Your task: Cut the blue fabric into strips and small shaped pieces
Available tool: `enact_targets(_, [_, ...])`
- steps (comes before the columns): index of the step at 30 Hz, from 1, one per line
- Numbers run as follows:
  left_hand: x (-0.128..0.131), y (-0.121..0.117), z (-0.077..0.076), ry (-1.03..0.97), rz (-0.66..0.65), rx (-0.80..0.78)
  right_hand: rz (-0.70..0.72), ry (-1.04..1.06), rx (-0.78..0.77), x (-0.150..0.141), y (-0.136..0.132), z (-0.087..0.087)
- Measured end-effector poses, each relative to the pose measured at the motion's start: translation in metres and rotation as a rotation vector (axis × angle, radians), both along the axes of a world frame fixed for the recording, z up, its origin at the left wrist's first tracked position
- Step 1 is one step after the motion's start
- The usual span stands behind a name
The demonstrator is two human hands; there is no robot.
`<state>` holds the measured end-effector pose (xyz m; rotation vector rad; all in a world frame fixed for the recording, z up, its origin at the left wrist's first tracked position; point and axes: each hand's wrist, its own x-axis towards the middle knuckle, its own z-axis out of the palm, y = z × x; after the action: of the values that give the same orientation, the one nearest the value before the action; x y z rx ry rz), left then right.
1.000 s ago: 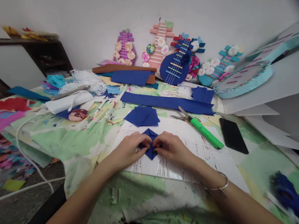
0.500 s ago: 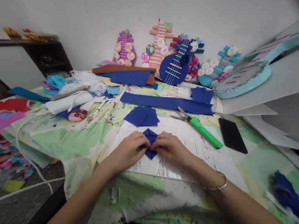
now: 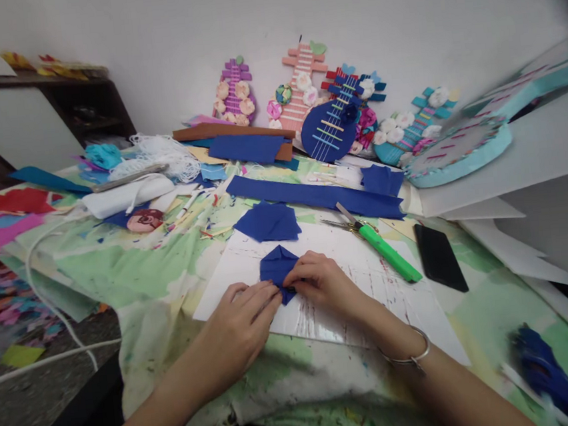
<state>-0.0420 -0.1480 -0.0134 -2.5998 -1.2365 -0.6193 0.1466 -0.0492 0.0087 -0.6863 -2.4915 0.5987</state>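
Observation:
A small piece of folded blue paper [image 3: 275, 265], with creases at its top, lies on a scored white board [image 3: 319, 317]. My right hand [image 3: 323, 281] pinches its right lower edge between thumb and fingers. At the lower left edge, my left hand [image 3: 246, 314] has its fingers pressed together, tips holding the paper near its bottom point; its thumb is hidden. Just beyond lies a stack of cut blue paper pieces [image 3: 268, 221]. A green utility knife [image 3: 389, 251] rests to the right, beside scissors [image 3: 348, 224].
A long blue strip [image 3: 312, 195] crosses behind the board. On the right are a black phone [image 3: 440, 257] and a blue tool [image 3: 544, 362], probably a glue gun. Decorated lute-shaped crafts [image 3: 330, 131] lean on the wall. White cord [image 3: 171, 158] is piled at back left.
My left hand has moved down and left from the paper's left corner to its lower edge. The paper's left side now lies spread out. My right hand stays nearly in place.

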Motion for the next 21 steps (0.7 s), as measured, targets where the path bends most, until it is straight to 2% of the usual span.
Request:
enact_targets(8, [0.006,-0.004,-0.002,-0.022,0.073,0.017,-0.104,-0.009,-0.155,0.0,-0.002,0.003])
enact_targets(13, [0.004,0.0,0.007,-0.07,0.07,-0.068,-0.103,-0.028,-0.148,0.0,0.0,0.001])
enact_targets(21, [0.006,0.022,0.011,-0.344,0.062,-0.261,-0.105,-0.061,-0.131,-0.001,-0.001,0.004])
